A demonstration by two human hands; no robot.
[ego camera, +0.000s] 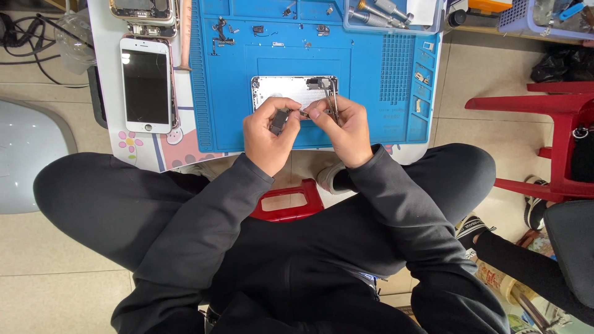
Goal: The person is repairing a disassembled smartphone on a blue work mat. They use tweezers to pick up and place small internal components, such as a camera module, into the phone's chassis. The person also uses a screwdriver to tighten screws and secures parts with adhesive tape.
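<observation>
Two hands are held over the phone shell (291, 91) on the blue mat (383, 124): a small dark part (278, 121) is pinched in the left hand (267, 137), tweezers (331, 99) in the right hand (345, 133). The part is judged light and fragile, best gripped at its edges.

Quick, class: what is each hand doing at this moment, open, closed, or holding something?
Left hand: closed on a small dark part.
Right hand: closed on metal tweezers, over the opened phone shell on the blue mat.

Bare blue mat (371, 124) lies open right of the hands; loose small parts (223, 31) crowd its far edge; phone screen (146, 83) blocks the left.
</observation>
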